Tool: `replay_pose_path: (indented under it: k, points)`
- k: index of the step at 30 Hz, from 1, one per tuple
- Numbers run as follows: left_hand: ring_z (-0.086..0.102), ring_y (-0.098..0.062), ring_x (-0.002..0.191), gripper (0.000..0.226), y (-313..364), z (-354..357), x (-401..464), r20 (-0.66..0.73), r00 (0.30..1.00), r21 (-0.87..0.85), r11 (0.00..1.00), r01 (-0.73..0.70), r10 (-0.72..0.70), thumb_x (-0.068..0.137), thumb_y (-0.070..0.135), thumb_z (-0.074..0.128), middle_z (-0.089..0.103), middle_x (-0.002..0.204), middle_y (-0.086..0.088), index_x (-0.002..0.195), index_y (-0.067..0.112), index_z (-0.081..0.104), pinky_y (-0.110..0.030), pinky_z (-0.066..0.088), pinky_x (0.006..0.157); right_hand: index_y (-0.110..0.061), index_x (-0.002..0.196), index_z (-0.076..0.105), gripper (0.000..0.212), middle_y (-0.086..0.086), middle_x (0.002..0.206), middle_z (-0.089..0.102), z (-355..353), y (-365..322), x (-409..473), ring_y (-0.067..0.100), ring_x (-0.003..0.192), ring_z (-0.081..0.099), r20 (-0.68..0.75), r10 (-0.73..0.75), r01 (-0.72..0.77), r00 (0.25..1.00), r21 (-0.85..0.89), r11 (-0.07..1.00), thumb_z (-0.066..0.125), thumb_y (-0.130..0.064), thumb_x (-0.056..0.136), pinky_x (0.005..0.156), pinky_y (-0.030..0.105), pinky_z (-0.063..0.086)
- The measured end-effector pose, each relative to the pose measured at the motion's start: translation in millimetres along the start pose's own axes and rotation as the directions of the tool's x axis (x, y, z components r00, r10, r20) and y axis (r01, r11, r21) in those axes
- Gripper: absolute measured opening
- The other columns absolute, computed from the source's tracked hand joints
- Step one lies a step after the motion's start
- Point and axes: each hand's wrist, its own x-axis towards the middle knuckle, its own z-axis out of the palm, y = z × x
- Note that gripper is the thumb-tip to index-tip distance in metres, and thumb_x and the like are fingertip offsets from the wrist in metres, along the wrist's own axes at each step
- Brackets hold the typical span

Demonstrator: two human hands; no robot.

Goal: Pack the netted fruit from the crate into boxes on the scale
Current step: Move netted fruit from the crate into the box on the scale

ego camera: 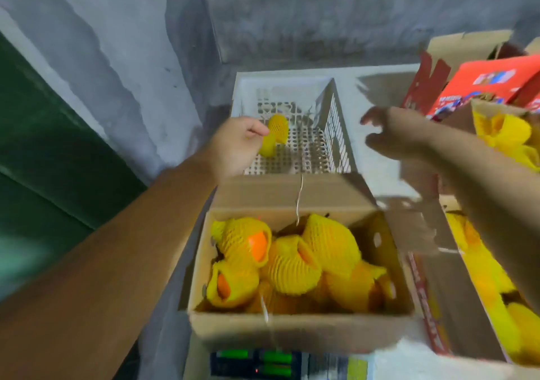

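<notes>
A white plastic crate [336, 134] stands at the back, almost bare inside. My left hand [236, 142] pinches the yellow net of a netted fruit [273, 137] over the crate's near left part. My right hand [391, 135] hovers blurred beside the crate's right wall, fingers spread and holding nothing. In front, an open cardboard box [301, 333] sits on the scale [263, 363] and holds several orange fruits in yellow foam nets [292, 262].
More cardboard boxes with netted fruit lie at the right [491, 292] and upper right [502, 131], beside a red printed carton [482, 84]. A grey concrete wall rises behind the crate. A dark green surface [43, 145] fills the left side.
</notes>
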Motion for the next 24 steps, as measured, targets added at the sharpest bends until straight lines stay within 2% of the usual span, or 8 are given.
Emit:
replay_pose_path:
  k: [1, 3, 6, 10, 15, 18, 21, 24]
  points:
    - [0.054, -0.01, 0.065, 0.027, -7.7, 6.8, 27.7, 0.008, 1.0, 0.036, 0.999, 0.018, -0.018, 0.106, 0.008, 0.051, 0.064, 0.089, 0.006, 0.122, 0.013, 0.072, -0.009, 0.039, 0.046, -0.016, 0.141, 0.057, 0.048, 0.017, 0.141, 0.061, 6.3, -32.0, 14.3, 0.035, 0.128, 0.058, -0.105, -0.001, 0.007, 0.995, 0.062, 0.998, 0.063, -0.02, 0.094, 0.108, 0.037, 0.046]
    - [0.061, -0.019, 0.075, 0.03, -28.6, 22.5, 78.9, 0.056, 0.997, 0.139, 0.99, 0.039, -0.047, 0.106, 0.005, 0.049, 0.068, 0.098, -0.004, 0.125, 0.01, 0.07, -0.015, 0.046, 0.058, -0.016, 0.144, 0.054, 0.051, 0.016, 0.144, 0.059, 31.8, -45.0, 69.1, 0.034, 0.129, 0.058, -0.017, -0.106, 0.107, 0.994, 0.085, 0.991, 0.062, -0.02, 0.094, 0.109, 0.038, 0.046]
    - [0.066, -0.032, 0.118, 0.033, -67.2, 50.0, 142.6, 0.139, 0.986, 0.316, 0.948, 0.044, -0.092, 0.104, 0.01, 0.053, 0.067, 0.133, -0.015, 0.134, 0.013, 0.066, -0.029, 0.051, 0.09, -0.017, 0.153, 0.042, 0.06, 0.017, 0.153, 0.048, 70.6, -46.2, 153.2, 0.036, 0.134, 0.054, 0.085, -0.156, 0.151, 0.984, 0.059, 0.987, 0.061, -0.023, 0.096, 0.11, 0.044, 0.046]
    - [0.05, -0.033, 0.135, 0.052, -107.7, 89.0, 212.6, 0.222, 0.962, 0.588, 0.809, -0.001, -0.16, 0.097, 0.027, 0.063, 0.047, 0.149, -0.009, 0.148, 0.024, 0.053, -0.039, 0.046, 0.105, -0.018, 0.16, 0.026, 0.072, 0.009, 0.16, 0.033, 135.7, -60.2, 243.7, 0.037, 0.14, 0.047, 0.264, -0.121, 0.119, 0.957, 0.025, 0.993, 0.061, -0.013, 0.097, 0.108, 0.047, 0.048]
    - [0.01, -0.036, 0.16, 0.098, -145.9, 125.6, 268.8, 0.286, 0.923, 0.79, 0.608, -0.074, -0.259, 0.092, 0.023, 0.072, -0.001, 0.174, -0.004, 0.167, 0.031, 0.009, -0.051, 0.028, 0.125, -0.028, 0.165, -0.003, 0.1, -0.012, 0.172, -0.015, 182.0, -57.5, 307.9, 0.034, 0.157, 0.014, 0.24, -0.168, 0.166, 0.956, 0.028, 0.986, 0.057, 0.005, 0.092, 0.119, 0.058, 0.033]
    - [0.036, -0.039, 0.147, 0.107, -170.7, 144.1, 280.6, 0.245, 0.924, 0.806, 0.592, -0.024, -0.295, 0.093, 0.009, 0.068, 0.005, 0.171, -0.005, 0.167, 0.032, -0.006, -0.05, 0.039, 0.117, -0.038, 0.16, -0.021, 0.111, -0.007, 0.17, -0.013, 214.5, -58.5, 324.8, 0.035, 0.154, 0.008, 0.244, -0.183, 0.207, 0.952, -0.076, 0.975, 0.062, -0.008, 0.093, 0.122, 0.055, 0.025]
    - [0.053, -0.037, 0.121, 0.087, -177.9, 153.1, 276.0, 0.14, 0.939, 0.857, 0.514, 0.045, -0.315, 0.089, 0.016, 0.072, 0.025, 0.151, -0.01, 0.159, 0.03, 0.023, -0.047, 0.051, 0.102, -0.035, 0.159, 0.006, 0.095, 0.008, 0.152, 0.007, 223.1, -68.2, 331.4, 0.037, 0.142, 0.013, 0.185, -0.137, 0.175, 0.973, -0.21, 0.962, 0.068, -0.02, 0.089, 0.114, 0.051, 0.028]
    - [0.046, -0.036, 0.123, 0.071, -172.4, 161.5, 272.6, 0.104, 0.943, 0.914, 0.404, 0.035, -0.316, 0.083, 0.015, 0.079, 0.019, 0.155, -0.01, 0.142, 0.028, 0.041, -0.042, 0.049, 0.099, -0.024, 0.148, 0.019, 0.078, 0.009, 0.159, 0.004, 222.1, -66.0, 333.3, 0.046, 0.149, 0.01, 0.153, -0.099, 0.121, 0.983, -0.142, 0.982, 0.065, -0.005, 0.088, 0.111, 0.054, 0.04]
